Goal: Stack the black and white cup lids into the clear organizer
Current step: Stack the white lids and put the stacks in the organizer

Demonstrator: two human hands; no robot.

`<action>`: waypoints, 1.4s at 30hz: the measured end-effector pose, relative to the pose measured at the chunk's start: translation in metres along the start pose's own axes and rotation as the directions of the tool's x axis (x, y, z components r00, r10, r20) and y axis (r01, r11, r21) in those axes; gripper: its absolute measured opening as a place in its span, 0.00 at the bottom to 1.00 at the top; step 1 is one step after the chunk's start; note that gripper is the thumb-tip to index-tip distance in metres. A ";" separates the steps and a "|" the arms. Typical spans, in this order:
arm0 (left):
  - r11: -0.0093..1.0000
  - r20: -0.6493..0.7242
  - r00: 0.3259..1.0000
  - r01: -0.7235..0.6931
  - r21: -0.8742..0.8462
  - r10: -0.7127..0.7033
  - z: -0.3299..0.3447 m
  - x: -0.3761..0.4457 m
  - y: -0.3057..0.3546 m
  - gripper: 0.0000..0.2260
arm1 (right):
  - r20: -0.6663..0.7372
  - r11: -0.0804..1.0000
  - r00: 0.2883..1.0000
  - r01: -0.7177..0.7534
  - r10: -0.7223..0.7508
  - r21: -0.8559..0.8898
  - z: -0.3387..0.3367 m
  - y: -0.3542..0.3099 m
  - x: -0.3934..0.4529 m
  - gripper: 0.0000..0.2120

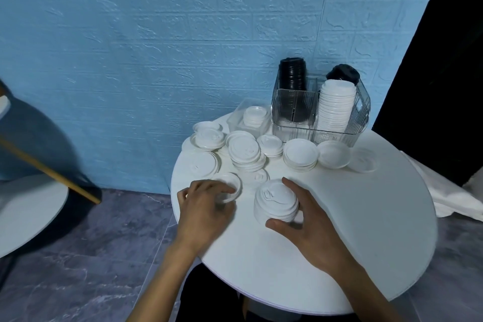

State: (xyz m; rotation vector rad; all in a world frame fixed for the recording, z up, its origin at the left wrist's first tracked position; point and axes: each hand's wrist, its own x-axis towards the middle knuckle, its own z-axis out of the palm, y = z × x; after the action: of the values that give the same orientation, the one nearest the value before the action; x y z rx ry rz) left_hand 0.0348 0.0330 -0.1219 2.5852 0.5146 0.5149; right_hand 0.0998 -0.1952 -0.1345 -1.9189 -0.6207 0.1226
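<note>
On the round white table [339,243] my right hand [311,227] grips a short stack of white lids [275,201] between thumb and fingers. My left hand [206,206] pinches the edge of a single white lid [228,185] lying on the table. Several loose white lids and small piles [245,150] are spread across the far half of the table. The clear organizer [295,110] stands at the back. It holds a tall white lid stack [335,104] and two black lid stacks [292,73].
A small clear tray [236,117] with white lids sits left of the organizer. The blue brick-pattern wall rises close behind the table. A white cloth [449,198] hangs at the right. Another round table edge [31,212] and a wooden pole [52,172] are at the left.
</note>
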 end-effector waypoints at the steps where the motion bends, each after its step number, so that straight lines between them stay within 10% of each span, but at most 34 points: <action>1: 1.000 -0.021 1.000 -0.021 -0.012 0.021 0.001 -0.002 -0.001 0.09 | 0.001 1.000 1.000 -0.002 0.002 0.001 0.000 0.001 0.000 0.39; 7: 0.911 -0.200 0.979 -0.121 -0.393 0.043 -0.022 -0.015 0.022 0.05 | -0.001 1.000 1.000 0.004 -0.004 0.016 0.000 0.001 -0.001 0.39; 13: 0.321 0.163 0.983 0.181 -0.930 -0.081 -0.035 -0.011 0.076 0.12 | 0.001 1.000 1.000 0.009 -0.009 0.011 0.000 -0.003 0.000 0.38; 28: 0.626 0.109 0.953 0.269 -0.732 -0.282 0.003 -0.003 0.076 0.08 | 0.040 0.996 0.999 -0.040 0.038 0.075 -0.002 -0.004 -0.001 0.47; 42: 0.475 0.217 0.956 0.286 -0.832 -0.195 0.021 -0.004 0.069 0.09 | 0.018 0.998 0.999 0.028 -0.027 -0.054 -0.002 -0.001 0.001 0.41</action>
State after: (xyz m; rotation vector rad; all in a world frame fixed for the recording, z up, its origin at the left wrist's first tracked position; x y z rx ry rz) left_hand 0.0589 -0.0328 -0.1065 1.5091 0.4229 0.3965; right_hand 0.1014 -0.1962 -0.1326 -1.9626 -0.6674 0.1059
